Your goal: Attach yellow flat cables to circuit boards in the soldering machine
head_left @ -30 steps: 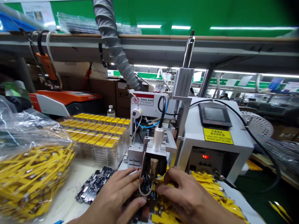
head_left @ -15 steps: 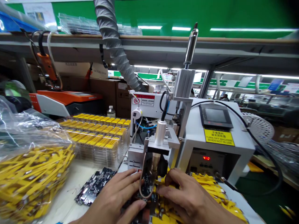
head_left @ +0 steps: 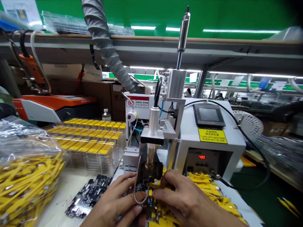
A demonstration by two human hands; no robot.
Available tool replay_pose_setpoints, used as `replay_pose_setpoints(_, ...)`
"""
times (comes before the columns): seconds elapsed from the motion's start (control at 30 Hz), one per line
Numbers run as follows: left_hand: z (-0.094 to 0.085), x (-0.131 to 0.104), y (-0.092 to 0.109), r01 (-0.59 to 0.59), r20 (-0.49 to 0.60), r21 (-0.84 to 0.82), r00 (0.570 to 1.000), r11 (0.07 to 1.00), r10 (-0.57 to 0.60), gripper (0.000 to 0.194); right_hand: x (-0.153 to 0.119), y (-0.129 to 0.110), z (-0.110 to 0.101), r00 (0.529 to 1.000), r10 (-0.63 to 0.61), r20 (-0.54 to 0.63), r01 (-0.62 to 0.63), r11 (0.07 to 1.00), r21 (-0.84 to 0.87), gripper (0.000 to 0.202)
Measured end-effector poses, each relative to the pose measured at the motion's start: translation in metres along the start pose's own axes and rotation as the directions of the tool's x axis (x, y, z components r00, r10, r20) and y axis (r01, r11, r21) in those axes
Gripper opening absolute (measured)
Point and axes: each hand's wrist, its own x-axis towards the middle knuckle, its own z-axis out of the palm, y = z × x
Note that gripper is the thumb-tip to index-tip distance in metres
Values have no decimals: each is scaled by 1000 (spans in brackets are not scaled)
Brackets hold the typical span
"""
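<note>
1. The left hand (head_left: 118,201) pinches the small dark circuit board (head_left: 145,189) on the fixture under the brass press head (head_left: 150,157)
2. The right hand (head_left: 187,201) grips a thin yellow flex strip (head_left: 156,185), fingers closed on it at the board's edge
3. Judged: line the strip up squarely, keeping fingertips outside the head

Bright overhead tube light; edges warped, blurred.

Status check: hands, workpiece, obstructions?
Left hand and right hand pinch small dark circuit board with yellow flat strip under brass-tipped press head. Thin wire loop crosses it.
</note>
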Motion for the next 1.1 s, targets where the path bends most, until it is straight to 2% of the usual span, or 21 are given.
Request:
replay_pose_setpoints(0.13,0,0,0,21,53,-41,998,999,-19,30,-2,0,1,1000,14,16,-14,1000,19,27)
replay_pose_setpoints(0.47,1,-1,-8,42,60,-64,997,997,-39,28,-1,0,-1,999,0,-39,2,999,48,27)
replay_pose_setpoints(0.63,2,-3,-9,-37,7,13,999,999,37,31,-3,0,2,1000,12,-28,-11,998,57,25)
replay_pose_setpoints(0.77,5,-8,-12,-61,-75,70,995,996,66,23,-4,0,3,1000,26,-3,-26,999,37,23)
replay_pose_setpoints(0.9,5,-9,-15,-68,-80,114,994,991,77,24,-5,0,4,1000,22,21,-23,999,37,25)
replay_pose_setpoints(1.1,4,-9,-12,-17,-68,38,997,999,20,25,-2,-1,0,1000,4,5,-4,999,37,23)
